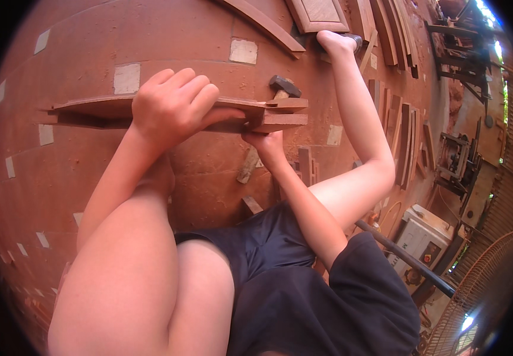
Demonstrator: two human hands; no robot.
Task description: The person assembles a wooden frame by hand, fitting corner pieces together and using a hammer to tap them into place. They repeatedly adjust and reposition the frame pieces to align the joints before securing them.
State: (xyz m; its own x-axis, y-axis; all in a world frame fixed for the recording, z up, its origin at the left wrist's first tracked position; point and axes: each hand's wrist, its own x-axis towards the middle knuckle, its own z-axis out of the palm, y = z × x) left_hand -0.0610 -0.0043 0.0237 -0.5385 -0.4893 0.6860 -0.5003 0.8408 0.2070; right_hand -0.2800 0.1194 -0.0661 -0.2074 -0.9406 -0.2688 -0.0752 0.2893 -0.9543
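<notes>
A long reddish-brown wooden panel [105,108], seen nearly edge-on, lies across the space in front of me above the floor. My left hand [173,107] is closed over its upper edge near the middle, fingers curled round and thumb stretched to the right along it. At its right end, where two parallel wooden ends stick out, my right hand [268,147] grips from below; its fingertips are partly hidden by the wood. Just behind that end is a hammer [286,87] with a dark head, its handle mostly covered by the panel.
By my outstretched right foot lies a framed wooden panel [320,14]. Several wooden strips [396,32] lie on the right, and short wood blocks [247,165] sit near my lap. A grey machine box [419,237] and a caged fan [488,291] stand at the lower right.
</notes>
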